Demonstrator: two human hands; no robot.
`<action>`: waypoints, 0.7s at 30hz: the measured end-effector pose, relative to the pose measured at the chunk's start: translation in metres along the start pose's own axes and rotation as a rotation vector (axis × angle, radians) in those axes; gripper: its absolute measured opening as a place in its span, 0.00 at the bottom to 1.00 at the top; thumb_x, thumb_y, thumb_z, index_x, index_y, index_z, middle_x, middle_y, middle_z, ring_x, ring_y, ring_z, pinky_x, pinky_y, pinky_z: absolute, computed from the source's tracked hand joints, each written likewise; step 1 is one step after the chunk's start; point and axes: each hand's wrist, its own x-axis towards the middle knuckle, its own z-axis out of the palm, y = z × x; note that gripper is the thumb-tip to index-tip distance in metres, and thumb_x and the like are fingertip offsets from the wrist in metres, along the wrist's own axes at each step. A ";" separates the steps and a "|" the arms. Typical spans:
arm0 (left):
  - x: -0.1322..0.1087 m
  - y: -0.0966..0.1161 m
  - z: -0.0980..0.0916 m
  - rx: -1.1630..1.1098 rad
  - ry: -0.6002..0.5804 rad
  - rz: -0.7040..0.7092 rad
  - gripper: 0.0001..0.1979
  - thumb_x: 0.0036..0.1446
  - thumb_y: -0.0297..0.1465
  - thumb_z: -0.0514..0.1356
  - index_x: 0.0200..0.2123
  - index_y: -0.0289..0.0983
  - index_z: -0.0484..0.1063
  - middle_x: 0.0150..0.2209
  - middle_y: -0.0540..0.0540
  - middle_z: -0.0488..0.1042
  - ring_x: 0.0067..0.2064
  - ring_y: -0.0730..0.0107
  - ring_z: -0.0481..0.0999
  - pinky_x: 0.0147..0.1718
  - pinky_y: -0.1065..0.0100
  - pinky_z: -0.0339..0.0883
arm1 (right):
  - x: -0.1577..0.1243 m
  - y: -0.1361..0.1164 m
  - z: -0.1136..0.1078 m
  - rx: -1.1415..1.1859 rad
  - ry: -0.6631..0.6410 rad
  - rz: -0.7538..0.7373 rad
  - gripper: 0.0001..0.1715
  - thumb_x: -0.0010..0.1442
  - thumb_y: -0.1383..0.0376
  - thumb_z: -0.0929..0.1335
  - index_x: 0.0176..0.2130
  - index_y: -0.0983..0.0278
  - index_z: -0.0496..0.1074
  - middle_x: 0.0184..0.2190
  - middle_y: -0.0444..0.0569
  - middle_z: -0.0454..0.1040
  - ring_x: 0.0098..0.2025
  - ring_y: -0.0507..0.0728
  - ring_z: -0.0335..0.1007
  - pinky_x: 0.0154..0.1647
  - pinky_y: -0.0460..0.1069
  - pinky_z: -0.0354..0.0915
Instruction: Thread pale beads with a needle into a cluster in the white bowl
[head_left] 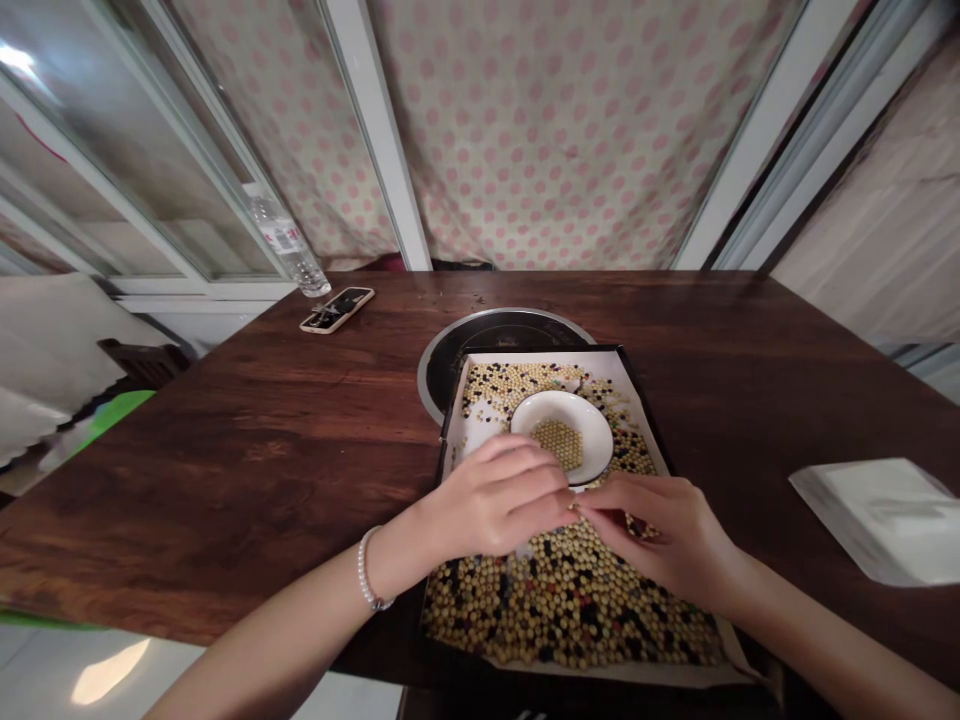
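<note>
Resting close together above the tray: two hands, one left hand (499,497) and one right hand (664,535), fingers curled inward, fingertips (564,503) of both meeting just below the bowl's rim; whether a bean sits pinched between them is too small to tell. Worn on the left wrist: one pearl bracelet (367,570).

Lying under the hands: one black-edged tray (540,349), lined with one sheet of white paper (474,437). Spread across the paper and around the bowl: mixed soybeans and black beans (562,610), far too many to count, thickest nearest the hands.

Standing on the paper: one white ceramic bowl (592,425), just beyond the left hand, holding one small heap of yellow soybeans (557,443).

Also on the dark wooden tabletop (225,470): one round induction cooktop (495,335), partly under the tray's far edge; one smartphone (337,309), far left; one clear plastic water bottle (287,240), just beside the smartphone; one folded white packet (877,520), right of the tray.

Hanging beyond the tabletop: one pink polka-dot curtain (570,130).
</note>
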 end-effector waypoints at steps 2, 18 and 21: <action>0.000 0.002 0.000 -0.014 -0.036 0.043 0.05 0.54 0.31 0.62 0.32 0.34 0.71 0.31 0.50 0.76 0.38 0.72 0.74 0.45 0.68 0.65 | 0.000 0.001 0.001 -0.014 -0.057 -0.011 0.07 0.56 0.74 0.66 0.35 0.64 0.70 0.24 0.44 0.72 0.23 0.48 0.66 0.22 0.44 0.63; -0.001 -0.003 -0.001 -0.030 0.047 -0.083 0.04 0.55 0.29 0.62 0.33 0.36 0.70 0.32 0.50 0.76 0.38 0.70 0.73 0.36 0.66 0.66 | 0.000 -0.003 -0.002 -0.035 0.091 -0.059 0.11 0.54 0.76 0.67 0.37 0.64 0.69 0.26 0.45 0.75 0.26 0.49 0.71 0.25 0.43 0.67; -0.002 0.000 -0.002 -0.040 -0.034 0.005 0.04 0.56 0.29 0.61 0.34 0.35 0.70 0.32 0.49 0.75 0.39 0.70 0.73 0.34 0.68 0.66 | 0.001 -0.001 0.000 -0.043 0.006 -0.075 0.09 0.55 0.75 0.66 0.37 0.64 0.70 0.26 0.46 0.75 0.25 0.49 0.71 0.24 0.43 0.67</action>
